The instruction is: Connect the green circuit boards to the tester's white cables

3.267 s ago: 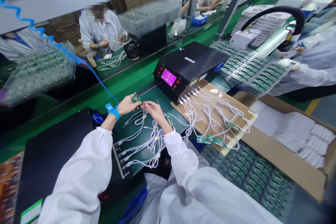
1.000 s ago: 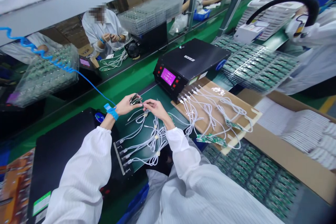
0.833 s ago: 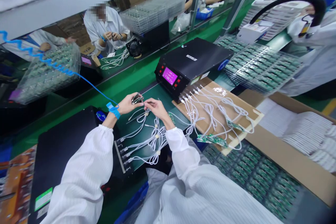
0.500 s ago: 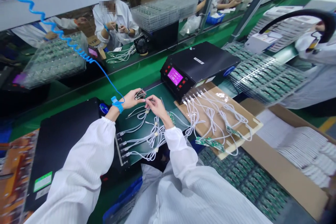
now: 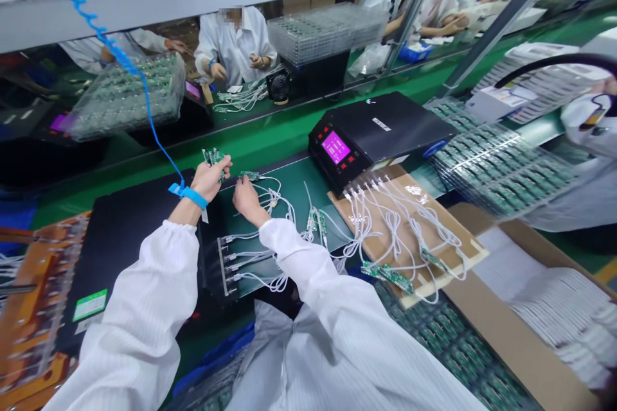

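Note:
My left hand (image 5: 210, 181), with a blue wrist strap (image 5: 189, 195) around its wrist, is closed around several small green circuit boards (image 5: 212, 157) that stick up past the fingers. To its right, my right hand (image 5: 247, 198) has its fingers closed on one circuit board (image 5: 250, 175) low over the green work surface. A white cable (image 5: 272, 181) runs from that board's right end. Under and beside my right forearm lie looped white cables (image 5: 276, 200), some plugged into a metal connector strip (image 5: 223, 266). Two more boards (image 5: 317, 221) lie to the right.
A black tester (image 5: 380, 128) with a lit screen stands ahead, its white cables crossing a cardboard sheet (image 5: 357, 199). A black box (image 5: 130, 237) is at left. Trays of boards (image 5: 506, 154) and an open carton (image 5: 506, 308) are at right. Co-workers sit across the line.
My hands have moved apart. The left has shifted left with its boards; the right has moved left and down, now on a cabled board. The view has shifted slightly.

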### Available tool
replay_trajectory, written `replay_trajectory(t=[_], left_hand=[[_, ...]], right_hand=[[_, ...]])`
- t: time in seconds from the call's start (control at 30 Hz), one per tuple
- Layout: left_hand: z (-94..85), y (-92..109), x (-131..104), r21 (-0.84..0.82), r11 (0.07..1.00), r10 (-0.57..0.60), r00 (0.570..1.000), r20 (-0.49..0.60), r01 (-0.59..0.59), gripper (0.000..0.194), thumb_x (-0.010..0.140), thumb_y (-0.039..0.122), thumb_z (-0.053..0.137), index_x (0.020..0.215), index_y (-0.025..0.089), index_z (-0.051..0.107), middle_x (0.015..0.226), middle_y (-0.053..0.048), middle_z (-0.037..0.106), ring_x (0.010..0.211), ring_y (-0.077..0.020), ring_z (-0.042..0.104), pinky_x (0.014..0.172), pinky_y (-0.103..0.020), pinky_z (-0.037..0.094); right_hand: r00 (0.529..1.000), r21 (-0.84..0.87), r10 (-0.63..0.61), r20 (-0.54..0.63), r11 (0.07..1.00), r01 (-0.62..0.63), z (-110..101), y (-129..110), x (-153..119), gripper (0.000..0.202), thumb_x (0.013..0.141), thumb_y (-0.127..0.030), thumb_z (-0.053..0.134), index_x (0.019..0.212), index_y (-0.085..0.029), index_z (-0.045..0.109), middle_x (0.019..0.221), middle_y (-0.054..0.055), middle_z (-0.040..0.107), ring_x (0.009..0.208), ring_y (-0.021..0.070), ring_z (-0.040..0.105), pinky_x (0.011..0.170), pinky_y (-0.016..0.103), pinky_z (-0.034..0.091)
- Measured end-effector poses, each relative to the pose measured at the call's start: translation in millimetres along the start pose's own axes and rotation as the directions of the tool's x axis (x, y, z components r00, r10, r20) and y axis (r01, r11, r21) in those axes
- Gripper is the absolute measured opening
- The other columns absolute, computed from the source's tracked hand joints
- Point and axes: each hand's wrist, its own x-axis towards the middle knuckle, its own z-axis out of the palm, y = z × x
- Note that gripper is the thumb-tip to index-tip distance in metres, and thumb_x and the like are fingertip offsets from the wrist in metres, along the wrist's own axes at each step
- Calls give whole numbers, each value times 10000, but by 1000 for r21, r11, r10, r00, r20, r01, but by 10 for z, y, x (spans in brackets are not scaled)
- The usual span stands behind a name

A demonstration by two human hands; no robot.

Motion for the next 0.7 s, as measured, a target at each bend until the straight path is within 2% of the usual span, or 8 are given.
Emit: replay_trajectory(t=[0.1,0.2,0.3,0.43,0.5,0.57,0.7], left_hand=[[10,43,17,-76,994,-82,996,-20,80,165,870,122,722,769,122,593,698,-24,596,587,-84,514,517,-196,378],[27,39,30,-96,987,-131,991,-8,129,157,896,97,680,769,116,589,684,-41,601,574,-91,527,527,-201,412],[25,-3,35,-102,983,-156,988,7,156,152,849,10,657,745,106,601,665,-49,605,582,-109,562,550,-215,452],[9,-40,40,-100,978,-184,983,9,184,195,809,-72,596,720,101,607,631,-43,600,595,-130,601,598,-243,528],[5,-39,38,-97,975,-200,980,3,200,191,812,-73,605,729,99,612,628,-43,608,612,-141,627,639,-267,575],[6,-30,30,-95,973,-212,977,4,211,184,817,-71,614,740,96,621,639,-52,627,643,-153,660,683,-291,613],[18,-16,4,-89,969,-231,973,25,232,178,817,-64,637,727,89,627,688,-94,678,721,-193,724,736,-325,649]], right_hand=[[997,-17,8,77,1000,-7,124,23,6,349,770,31,727,1104,-54,674,1312,276,616,1152,340,638,1003,441,547],[993,-9,-13,121,1000,15,102,179,-9,350,775,50,714,1094,-94,705,1390,253,605,1154,322,657,1010,421,546],[986,41,-99,135,995,94,-85,406,-27,338,868,7,654,1151,-155,739,1489,187,574,1164,271,682,1074,395,518],[967,44,-214,142,977,210,-553,688,-49,269,950,-92,618,1157,-162,775,1419,169,642,1280,253,642,1132,372,477],[984,-44,-157,88,986,161,-814,801,-76,266,984,-138,590,1178,-168,770,1349,155,684,1242,245,663,1087,353,496],[998,-138,-49,36,989,54,-1037,897,-122,256,1012,-187,570,1178,-188,765,1261,135,729,1163,248,697,1025,352,515],[979,-328,192,75,931,-158,-1257,1015,-247,192,1012,-293,623,1097,-209,774,1110,138,777,1067,284,724,908,355,528]])
